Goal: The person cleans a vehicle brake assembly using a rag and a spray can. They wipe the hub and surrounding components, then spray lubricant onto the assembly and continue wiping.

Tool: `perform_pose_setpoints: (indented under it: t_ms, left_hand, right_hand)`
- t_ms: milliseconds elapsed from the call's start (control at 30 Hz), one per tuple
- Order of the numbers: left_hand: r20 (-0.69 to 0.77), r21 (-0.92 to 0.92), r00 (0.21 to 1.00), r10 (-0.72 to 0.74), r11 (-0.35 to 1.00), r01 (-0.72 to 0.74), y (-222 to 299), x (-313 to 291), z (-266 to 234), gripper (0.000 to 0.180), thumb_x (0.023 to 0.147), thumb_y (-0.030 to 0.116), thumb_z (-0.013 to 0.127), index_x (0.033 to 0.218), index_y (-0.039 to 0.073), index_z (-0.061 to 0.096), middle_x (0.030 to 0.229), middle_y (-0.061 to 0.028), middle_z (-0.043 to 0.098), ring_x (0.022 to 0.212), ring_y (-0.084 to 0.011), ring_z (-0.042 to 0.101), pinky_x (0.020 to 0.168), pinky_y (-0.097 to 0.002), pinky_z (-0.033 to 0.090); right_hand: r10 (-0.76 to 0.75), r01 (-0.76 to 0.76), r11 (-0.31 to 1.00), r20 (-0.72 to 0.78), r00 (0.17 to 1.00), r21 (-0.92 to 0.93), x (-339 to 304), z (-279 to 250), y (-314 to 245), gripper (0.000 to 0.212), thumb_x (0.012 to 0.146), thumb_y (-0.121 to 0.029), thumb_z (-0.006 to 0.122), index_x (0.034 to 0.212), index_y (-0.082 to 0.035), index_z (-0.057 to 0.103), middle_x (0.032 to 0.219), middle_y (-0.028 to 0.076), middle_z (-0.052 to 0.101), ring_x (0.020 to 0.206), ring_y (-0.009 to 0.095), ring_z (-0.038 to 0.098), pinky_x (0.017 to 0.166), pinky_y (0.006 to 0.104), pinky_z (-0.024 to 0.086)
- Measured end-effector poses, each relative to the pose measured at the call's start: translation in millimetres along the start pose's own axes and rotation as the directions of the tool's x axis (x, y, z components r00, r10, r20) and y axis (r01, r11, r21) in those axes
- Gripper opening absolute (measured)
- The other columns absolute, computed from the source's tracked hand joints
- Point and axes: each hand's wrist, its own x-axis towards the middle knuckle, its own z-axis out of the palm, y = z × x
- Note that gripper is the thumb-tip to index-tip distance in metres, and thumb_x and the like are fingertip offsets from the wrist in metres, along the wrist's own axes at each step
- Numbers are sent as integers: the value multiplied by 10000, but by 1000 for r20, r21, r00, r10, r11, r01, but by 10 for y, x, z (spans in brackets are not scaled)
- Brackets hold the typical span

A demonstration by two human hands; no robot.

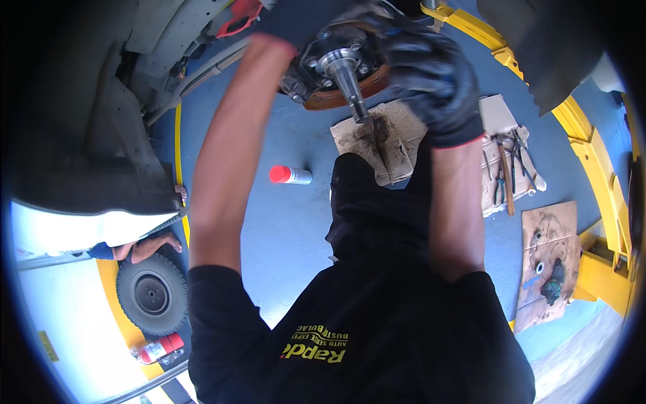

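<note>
In front of me is a wheel hub spindle (348,84), a bare metal shaft with bolts around its base. A curved brake shoe (328,99) with a rusty brown edge runs below it. My left hand (303,20), in a black glove, reaches to the upper left of this brake assembly; its fingers are blurred and partly out of view. My right hand (434,77), in a black and grey glove, is at the right side of the assembly with fingers curled closed. Whatever lies inside that grip is hidden.
Stained cardboard (356,138) lies under the spindle, near a red-capped spray can (291,175). Pliers and a hammer (505,168) rest on cardboard to the right, beside a yellow lift arm (599,168). At left are a tyre (152,294) and another person's leg (151,248).
</note>
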Motion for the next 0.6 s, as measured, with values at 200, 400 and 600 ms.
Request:
perform_pose_setpoints:
  t_ms: [200, 400, 600]
  left_hand:
    - [125, -106, 987, 97, 991, -84, 211, 371, 240, 219, 949, 164, 613, 1043, 92, 797, 1091, -181, 770, 1070, -368, 740, 929, -465, 572]
    - [43, -31, 997, -59, 998, 60, -68, -757, -869, 267, 876, 62, 724, 1120, 118, 816, 1119, -134, 787, 1023, -336, 761, 917, -401, 588]
    - [10, 22, 987, -161, 987, 160, 9, -1280, -877, 301, 921, 49, 721, 1181, 161, 823, 1121, -90, 785, 989, -307, 770, 879, -366, 594]
  right_hand:
    - [34, -32, 999, -39, 999, 40, -102, -154, -227, 160, 1134, -92, 444, 1128, 44, 529, 807, 41, 497, 483, 21, 484, 367, 200, 410]
    - [-106, -115, 755, -293, 950, -646, 277, 237, 655, 184, 1096, -152, 535, 1081, 0, 638, 777, 52, 606, 525, 114, 547, 488, 281, 510]
    - [129, -186, 961, -263, 956, -204, 444, 105, 981, 122, 1032, -161, 594, 985, -58, 636, 783, 82, 634, 561, 175, 617, 518, 377, 530]
